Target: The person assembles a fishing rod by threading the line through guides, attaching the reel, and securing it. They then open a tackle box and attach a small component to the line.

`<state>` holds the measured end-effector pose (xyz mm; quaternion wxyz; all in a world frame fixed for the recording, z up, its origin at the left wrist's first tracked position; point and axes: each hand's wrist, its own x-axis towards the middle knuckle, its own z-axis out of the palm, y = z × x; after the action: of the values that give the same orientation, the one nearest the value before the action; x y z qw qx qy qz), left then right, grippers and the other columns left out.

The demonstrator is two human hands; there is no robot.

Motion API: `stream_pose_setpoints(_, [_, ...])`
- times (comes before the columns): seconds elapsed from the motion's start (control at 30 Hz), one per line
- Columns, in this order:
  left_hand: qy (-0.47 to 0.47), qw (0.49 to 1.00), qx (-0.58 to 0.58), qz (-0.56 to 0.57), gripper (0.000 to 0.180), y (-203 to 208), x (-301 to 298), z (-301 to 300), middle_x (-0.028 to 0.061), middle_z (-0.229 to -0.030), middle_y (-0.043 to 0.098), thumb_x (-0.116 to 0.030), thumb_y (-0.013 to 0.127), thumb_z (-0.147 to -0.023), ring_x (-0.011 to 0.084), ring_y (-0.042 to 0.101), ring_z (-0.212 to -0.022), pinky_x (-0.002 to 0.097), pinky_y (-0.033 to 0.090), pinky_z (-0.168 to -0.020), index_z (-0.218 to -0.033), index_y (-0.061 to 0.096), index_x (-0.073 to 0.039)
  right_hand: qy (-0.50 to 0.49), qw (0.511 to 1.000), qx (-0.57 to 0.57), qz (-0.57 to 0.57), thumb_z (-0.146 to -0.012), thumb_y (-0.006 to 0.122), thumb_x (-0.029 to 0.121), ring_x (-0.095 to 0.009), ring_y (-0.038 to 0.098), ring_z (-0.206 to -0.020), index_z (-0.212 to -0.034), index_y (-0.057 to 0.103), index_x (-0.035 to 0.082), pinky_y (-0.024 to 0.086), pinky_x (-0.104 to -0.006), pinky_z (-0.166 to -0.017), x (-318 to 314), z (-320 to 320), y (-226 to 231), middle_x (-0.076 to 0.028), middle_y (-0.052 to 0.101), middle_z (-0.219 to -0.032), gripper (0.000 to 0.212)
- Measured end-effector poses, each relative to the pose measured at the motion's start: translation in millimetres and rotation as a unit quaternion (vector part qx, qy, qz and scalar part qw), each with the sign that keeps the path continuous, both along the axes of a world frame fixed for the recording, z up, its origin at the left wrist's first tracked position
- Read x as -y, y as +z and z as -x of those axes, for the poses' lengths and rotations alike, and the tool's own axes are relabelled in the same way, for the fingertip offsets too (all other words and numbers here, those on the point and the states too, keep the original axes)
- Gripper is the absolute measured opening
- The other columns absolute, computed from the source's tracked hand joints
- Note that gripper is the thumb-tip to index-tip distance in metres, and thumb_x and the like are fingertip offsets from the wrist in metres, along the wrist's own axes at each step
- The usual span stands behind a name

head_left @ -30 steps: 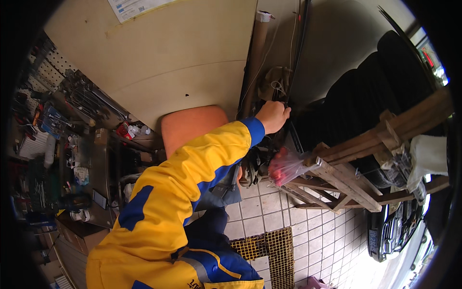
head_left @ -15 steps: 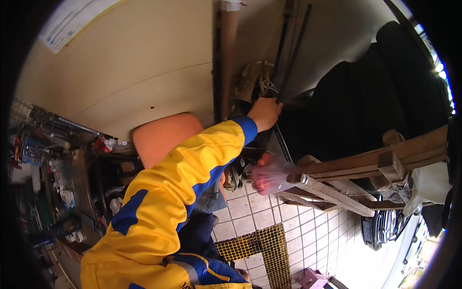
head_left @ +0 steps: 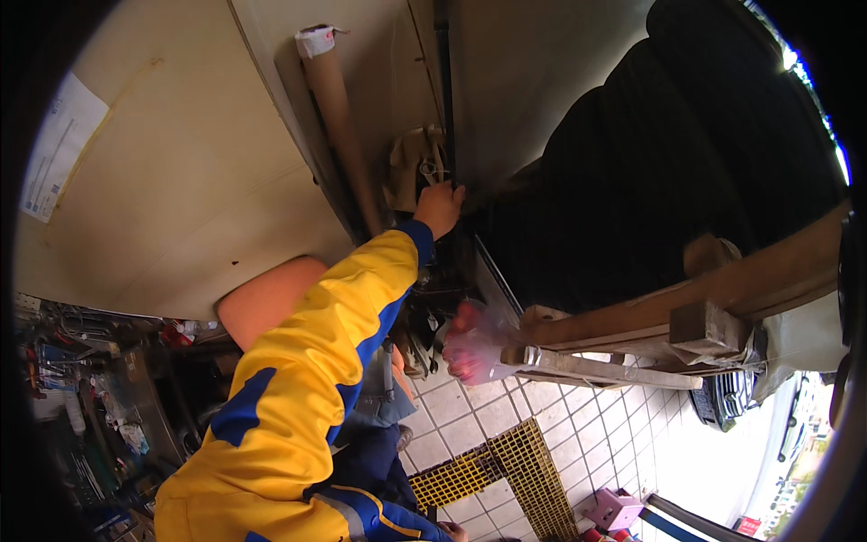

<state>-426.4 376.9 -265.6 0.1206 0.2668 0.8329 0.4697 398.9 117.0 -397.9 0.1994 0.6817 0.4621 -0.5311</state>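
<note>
My left hand (head_left: 440, 210), in a yellow and blue sleeve, reaches into the corner. Its fingers are curled closed at a thin black pole (head_left: 445, 99) that stands upright against the wall, and it appears to grip the pole. Just behind the fingers hangs a tan cloth bag (head_left: 411, 167) with a pale cord or ring. To the left leans a brown cardboard tube (head_left: 339, 131) with a white wrapped top. Part of my right hand (head_left: 454, 531) shows at the lower edge, near my trousers; its fingers are mostly hidden.
Stacked dark tyres (head_left: 623, 172) fill the right on a wooden frame (head_left: 677, 312). A clear bag of red things (head_left: 474, 348) hangs at its end. An orange board (head_left: 266, 298) leans left, above cluttered tools (head_left: 90, 406). Yellow grating (head_left: 533, 465) lies on the tiled floor; a pink stool (head_left: 616, 508) stands beyond.
The view has turned, so the corner, the tyres and my left arm sit further left. My left hand stays closed at the pole, which now looks more upright. More of the cardboard tube shows.
</note>
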Motion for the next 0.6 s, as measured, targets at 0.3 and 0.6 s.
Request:
stream_pose_setpoints(0.3, [0.054,0.992,0.103,0.049,0.044,-7.4,31.1,16.4,0.0243,-0.082,0.071,-0.030,0.056,-0.105,0.0393,0.070,-0.080,0.0480,0.054,-0.082,-0.090,0.072,0.009,0.073,0.997,-0.018,-0.015,-0.090,0.074,0.033,-0.023,0.077,-0.083,-0.100,0.080,0.004,0.061,-0.0375,-0.079,-45.2,80.3,-30.9,-0.013,0.079,-0.090,0.031])
stream_pose_setpoints(0.6, [0.032,0.957,0.272,0.092,0.035,42.9,92.5,9.0,0.0131,-0.085,0.075,-0.027,0.057,-0.106,0.0222,0.071,-0.064,0.0359,0.055,-0.052,-0.103,0.070,0.006,0.149,0.987,-0.038,-0.034,-0.091,0.074,0.033,-0.025,0.077,-0.084,-0.100,0.080,0.005,0.060,-0.0388,-0.079,-69.9,113.9,-46.6,-0.013,0.079,-0.090,0.030])
